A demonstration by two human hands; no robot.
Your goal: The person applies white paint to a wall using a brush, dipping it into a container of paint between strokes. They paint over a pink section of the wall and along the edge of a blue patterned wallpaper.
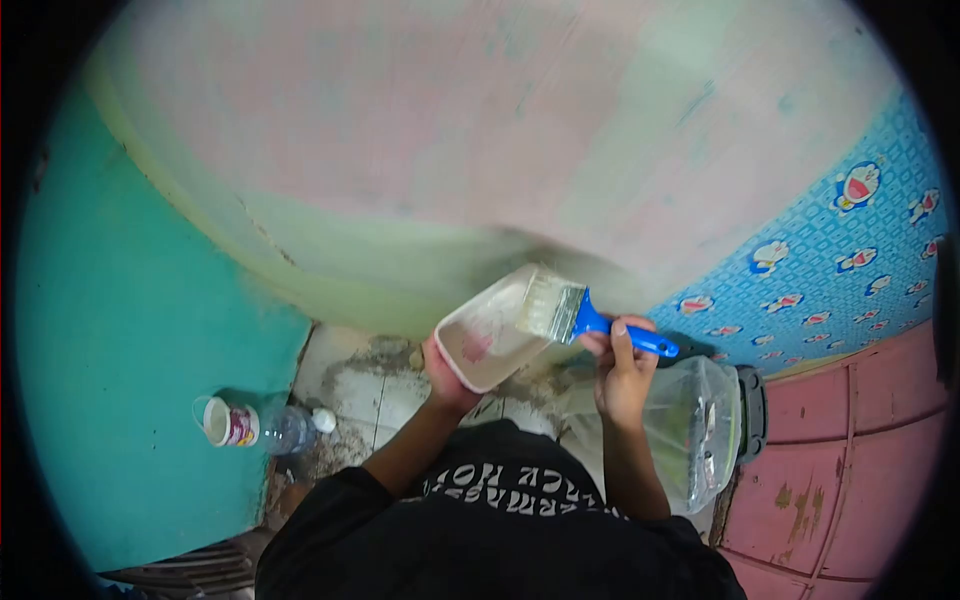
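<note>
My left hand (452,377) grips a shallow white tray (462,338) by its near left end, and a pinkish stain shows on the tray's inside. In my right hand (626,368) is a wide paintbrush (590,318) with a blue handle, the fingers closed around that handle. Its pale bristles, coated whitish, point left and overlap the right side of the tray. Both hands are in front of my chest, close to a wall (420,150) with patchy pink and pale green paint.
On the left are a teal wall (150,330), a small white bucket (228,424) and a clear plastic bottle (290,430). Blue cartoon-print wallpaper (800,270) covers the right side. Below it stand a plastic-covered bin (708,425) and a pink panelled surface (820,470). The tiled floor (345,380) is dirty.
</note>
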